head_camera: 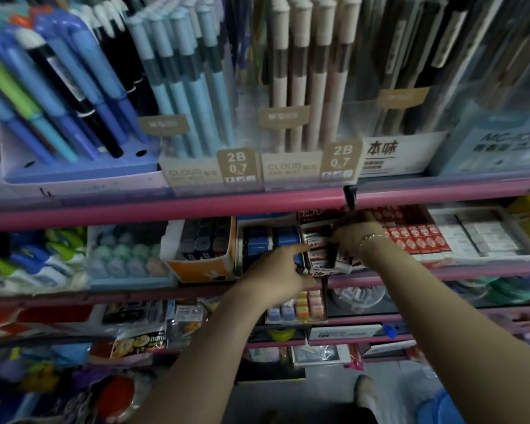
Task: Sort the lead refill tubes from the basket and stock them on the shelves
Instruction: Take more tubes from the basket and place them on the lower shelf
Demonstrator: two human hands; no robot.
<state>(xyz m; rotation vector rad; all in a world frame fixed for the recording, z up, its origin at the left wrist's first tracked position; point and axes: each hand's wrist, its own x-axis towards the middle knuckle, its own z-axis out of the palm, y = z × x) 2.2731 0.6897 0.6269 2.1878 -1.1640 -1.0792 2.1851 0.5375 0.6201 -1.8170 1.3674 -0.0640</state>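
Forearms reach to 12 o'clock. Left hand point(277, 270) fingers pinch a dark tube end; right hand point(354, 237) fingers clamp tubes point(338, 257) over the box point(317, 243). Risk: crowded box, tubes slip off the shelf point(166, 209).

Your lead refill tubes point(317, 241), small flat dark cases with white and red labels, lie stacked in rows inside an open box point(311, 220) on the pink-edged shelf point(166, 208).

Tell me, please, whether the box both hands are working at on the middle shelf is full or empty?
Nearly full: the box shows small packs stacked front to back. The right hand pinches one; the left hand steadies its front.
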